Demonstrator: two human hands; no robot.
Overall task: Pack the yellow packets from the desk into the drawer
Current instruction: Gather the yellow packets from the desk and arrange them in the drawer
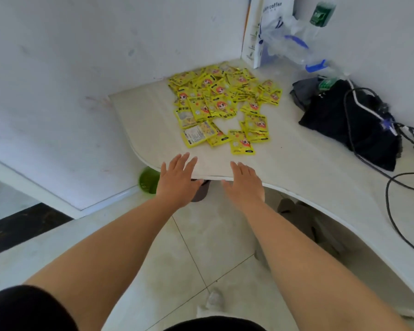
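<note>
floor: pale tiles below you, a green tub (150, 179) down by the wall under the tabletop edge.
left hand (177, 179): yours, palm down, fingers spread and flat, nothing in it, over the front edge of the tabletop (296, 163).
right hand (245, 181): yours too, palm down, fingers extended and close together, holding nothing, at the same edge, near the left one.
yellow packets (221, 103): loose overlapping heap on the tabletop ahead of both hands, running back to the wall; nearest packet lies apart from your fingertips.
right side: black bag (351, 125) with cables over it.
far corner: white coffee bag (270, 25), clear plastic, green-labelled bottle (322, 13).
drawer: not in view.
</note>
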